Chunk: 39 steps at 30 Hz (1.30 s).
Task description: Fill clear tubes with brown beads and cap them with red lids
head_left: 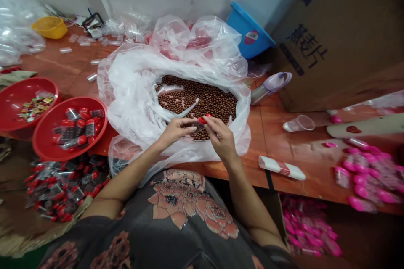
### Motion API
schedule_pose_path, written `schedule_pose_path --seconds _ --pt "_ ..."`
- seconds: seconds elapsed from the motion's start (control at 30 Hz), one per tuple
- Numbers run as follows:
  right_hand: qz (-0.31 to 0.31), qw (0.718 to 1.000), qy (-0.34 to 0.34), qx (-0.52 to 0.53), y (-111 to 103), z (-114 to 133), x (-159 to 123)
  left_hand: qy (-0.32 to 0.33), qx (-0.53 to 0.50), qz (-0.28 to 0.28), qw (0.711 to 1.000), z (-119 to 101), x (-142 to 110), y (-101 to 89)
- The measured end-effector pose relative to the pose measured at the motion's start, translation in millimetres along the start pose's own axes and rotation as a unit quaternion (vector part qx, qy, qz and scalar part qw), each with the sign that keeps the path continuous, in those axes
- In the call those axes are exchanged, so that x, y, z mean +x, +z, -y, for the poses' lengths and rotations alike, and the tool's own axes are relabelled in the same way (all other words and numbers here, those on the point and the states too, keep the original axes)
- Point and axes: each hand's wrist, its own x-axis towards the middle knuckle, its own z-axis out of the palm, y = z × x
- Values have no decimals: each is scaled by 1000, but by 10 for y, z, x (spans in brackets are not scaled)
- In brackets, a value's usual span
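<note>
Just above the near side of an opened white plastic bag (126, 77), two hands met at one small jar (196, 126). Brown balls (202, 94) filled the mouth of the bag, directly beneath and beyond the fingers. The left hand (179, 130) was drawn into a pinch, thumb and fingers around the clear end of the jar, which lay at its fingertips and pointed to the right. From the other side the right hand (220, 134) was curled in close, its thumb and fingertips gathered at the red cap (202, 120), so the jar sat between the two grips. Another bit of red showed at the right fingertips; that spot was small and blurred, so it was perhaps a second cap.

To the left on the table (255, 172), a red bowl (42, 150) held jars with red caps, and beside it another bowl (6, 94) held small wrapped pieces. A heap of red-capped jars (65, 189) lay lower down, below the table's edge. To the right of the bag were a jug with a purple lid (275, 83), a clear cup (304, 123), a white packet (280, 168) and a pile of pink-capped jars (368, 172). A blue tub (246, 29) leaned behind the bag, near a large cardboard box (341, 46).
</note>
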Motion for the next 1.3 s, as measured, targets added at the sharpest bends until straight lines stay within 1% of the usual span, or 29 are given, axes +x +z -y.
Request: schedule_pose_path --seconds 0.07,0.1,0.2,0.27,0.37,0.43,0.5,0.57,0.63,0.7,0.8,0.87,0.93,1.03,1.1,1.17,1.23,1.3 --pt "-20 1000 15 -4 61 33 -51 -1 -20 -7 1000 32 -27 53" --pt "-40 999 30 1 95 53 -78 0 -29 -13 999 47 -42 83" --pt "-109 989 90 44 179 110 -144 3 -47 -28 998 76 -88 167" --pt "-126 983 114 72 197 132 -161 2 -49 -34 998 80 -118 201" --pt "-100 983 116 96 168 144 -150 0 -51 -46 998 73 -160 211" --pt "-79 981 129 124 141 149 -139 -4 -53 -48 997 65 -184 205" --pt "-75 973 155 155 129 155 -140 -6 -50 -46 998 54 -202 204" --pt "-83 969 167 163 133 161 -150 -3 -41 -48 998 38 -213 211" --pt "-89 974 153 141 137 159 -159 0 -34 -51 998 14 -220 223" --pt "-80 984 118 106 126 143 -155 -2 -39 -56 998 -16 -228 233" --pt "-28 997 56 53 75 101 -121 -11 -65 -67 996 -49 -244 238" --pt "15 999 30 30 40 69 -97 -17 -87 -66 994 -48 -253 241" --pt "46 998 22 24 27 44 -88 -24 -111 -55 992 -29 -256 248" --pt "57 995 41 68 51 17 -112 -38 -136 -38 989 8 -250 268" --pt "37 987 79 138 75 2 -139 -42 -137 -44 989 18 -241 280" --pt "-5 972 131 195 85 -20 -160 -41 -133 -59 988 10 -231 287" --pt "-49 961 179 207 70 -47 -166 -40 -130 -70 988 -8 -225 290" --pt "-79 961 190 184 32 -70 -152 -38 -126 -73 989 -28 -222 285"
